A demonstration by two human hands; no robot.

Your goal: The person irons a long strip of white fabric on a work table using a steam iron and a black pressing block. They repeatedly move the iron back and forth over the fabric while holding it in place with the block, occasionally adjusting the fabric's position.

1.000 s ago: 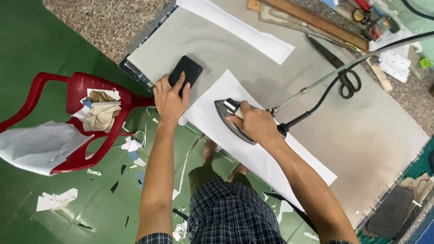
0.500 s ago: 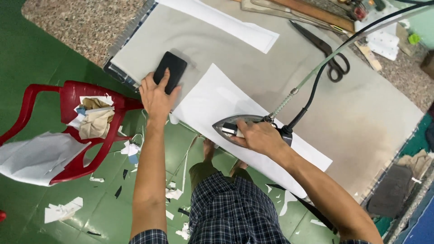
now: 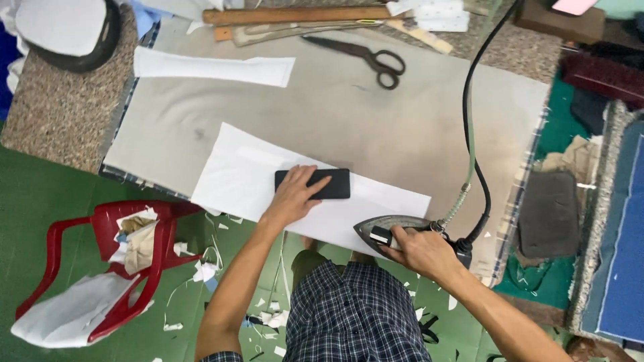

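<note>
Two hands work: left hand [image 3: 293, 199] fingers flat on black block [image 3: 314, 184], right hand [image 3: 421, 251] fingers gripping iron [image 3: 392, 231]

I see no packages, labels, signs or screens here, only cloth, tools and scraps on the table and floor.

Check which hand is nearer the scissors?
Left. The left hand lies on the black block, below the scissors; the right hand grips the iron, lower still.
</note>
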